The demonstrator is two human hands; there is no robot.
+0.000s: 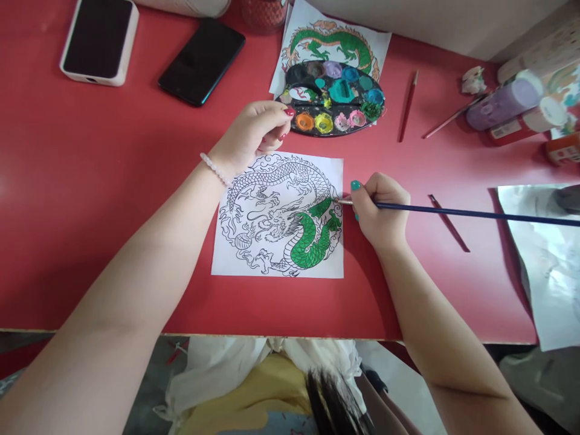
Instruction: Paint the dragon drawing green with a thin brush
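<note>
My right hand (383, 208) is closed around a long, thin paintbrush (453, 212) with a dark blue handle. Its tip touches the right side of a white sheet with a line-drawn dragon (254, 208), at the end of a green painted stretch of the body. Part of the dragon's lower right is green; the rest is black outline on white. My left hand (267, 127), wearing a pink bead bracelet, is curled closed above the sheet's top edge. Its thumb meets the left edge of a black paint palette (312, 104); anything between its fingers is hidden.
Behind the palette lies a painted dragon picture (326, 39). A black phone (202, 60) and a white-framed device (99, 39) lie at back left. Two slim red brushes (409, 106) lie on the right, near paint bottles (505, 103), crumpled tissue (473, 80) and a silvery sheet (546, 260).
</note>
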